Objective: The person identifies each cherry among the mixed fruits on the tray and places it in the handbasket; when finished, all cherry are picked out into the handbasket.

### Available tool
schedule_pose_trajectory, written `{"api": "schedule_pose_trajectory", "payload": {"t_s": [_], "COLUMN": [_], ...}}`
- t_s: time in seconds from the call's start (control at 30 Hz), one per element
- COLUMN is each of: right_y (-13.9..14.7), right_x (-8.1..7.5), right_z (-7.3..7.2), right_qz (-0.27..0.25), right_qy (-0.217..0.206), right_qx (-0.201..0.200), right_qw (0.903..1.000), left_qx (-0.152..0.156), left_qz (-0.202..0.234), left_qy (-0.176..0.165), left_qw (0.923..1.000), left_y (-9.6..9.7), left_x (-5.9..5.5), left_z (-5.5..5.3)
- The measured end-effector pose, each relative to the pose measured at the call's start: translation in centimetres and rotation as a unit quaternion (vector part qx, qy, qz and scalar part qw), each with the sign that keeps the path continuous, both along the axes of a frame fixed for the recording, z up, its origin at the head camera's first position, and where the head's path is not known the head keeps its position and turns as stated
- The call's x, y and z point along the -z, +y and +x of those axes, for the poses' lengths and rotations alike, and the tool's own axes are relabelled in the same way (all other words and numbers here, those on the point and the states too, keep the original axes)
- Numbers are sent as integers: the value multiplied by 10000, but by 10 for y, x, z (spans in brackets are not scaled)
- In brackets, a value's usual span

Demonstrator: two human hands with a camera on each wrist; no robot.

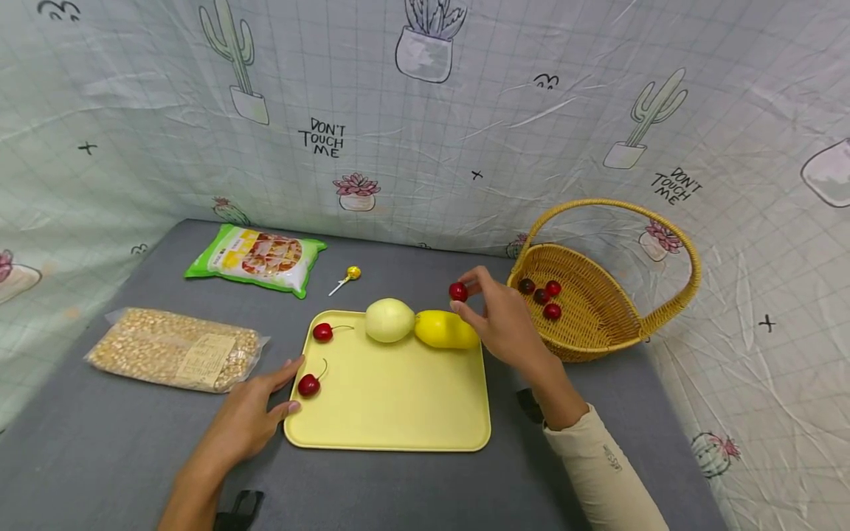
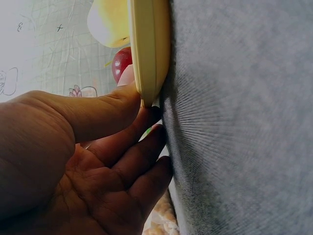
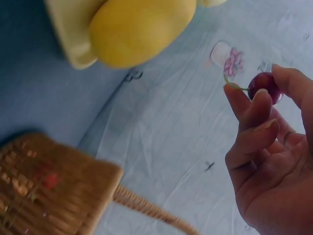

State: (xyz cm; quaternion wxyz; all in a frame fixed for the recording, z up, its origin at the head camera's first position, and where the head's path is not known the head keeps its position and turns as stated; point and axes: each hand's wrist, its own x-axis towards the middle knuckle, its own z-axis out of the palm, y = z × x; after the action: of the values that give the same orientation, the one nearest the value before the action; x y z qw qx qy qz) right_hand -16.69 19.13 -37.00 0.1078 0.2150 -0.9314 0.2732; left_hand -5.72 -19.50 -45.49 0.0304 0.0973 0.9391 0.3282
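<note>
A yellow tray (image 1: 392, 398) lies on the grey table, two red cherries with stems, a cherry (image 1: 322, 332) and another cherry (image 1: 308, 385), along its left side. At the tray's far edge are a pale round fruit (image 1: 389, 320) and a yellow oblong fruit (image 1: 446, 330). My left hand (image 1: 249, 413) grips the tray's left rim, thumb over the edge and fingers low against the outer side in the left wrist view. Above the tray's far right corner, my right hand (image 1: 508, 321) pinches a dark red cherry (image 3: 265, 88) between thumb and fingers; its green stem shows in the right wrist view.
A wicker basket (image 1: 598, 313) with a tall handle stands at the right, several cherries (image 1: 552, 312) inside. At the left lie a bag of corn kernels (image 1: 169, 346) and a green-and-white food packet (image 1: 262, 254). A yellow lollipop (image 1: 353, 273) lies behind the tray. Printed cloth hangs behind.
</note>
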Motion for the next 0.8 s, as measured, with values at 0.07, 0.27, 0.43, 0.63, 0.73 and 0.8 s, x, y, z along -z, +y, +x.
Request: {"api": "schedule_pose_trajectory", "payload": {"t_s": [0.07, 0.27, 0.43, 0.63, 0.73, 0.8], "right_y": [8, 27, 41, 58, 67, 72], "right_x": [1, 2, 4, 7, 8, 9], "right_z": [-1, -2, -5, -10, -12, -14], "right_qz": [-45, -95, -171, -409, -446, -384], "right_qy": [54, 347, 600, 747, 823, 943], "right_qx": [94, 407, 521, 651, 805, 959], "right_qw": [9999, 9985, 9967, 9942, 9923, 9902], "left_qx": [0, -17, -14, -3, -4, -3], "left_qz": [0, 15, 24, -2, -25, -31], "left_qy": [5, 2, 32, 46, 59, 63], "left_qw": [10000, 10000, 10000, 10000, 10000, 10000], "left_y": [0, 0, 0, 0, 0, 0], "left_x": [0, 1, 1, 1, 1, 1], "left_z": [0, 1, 1, 1, 0, 0]}}
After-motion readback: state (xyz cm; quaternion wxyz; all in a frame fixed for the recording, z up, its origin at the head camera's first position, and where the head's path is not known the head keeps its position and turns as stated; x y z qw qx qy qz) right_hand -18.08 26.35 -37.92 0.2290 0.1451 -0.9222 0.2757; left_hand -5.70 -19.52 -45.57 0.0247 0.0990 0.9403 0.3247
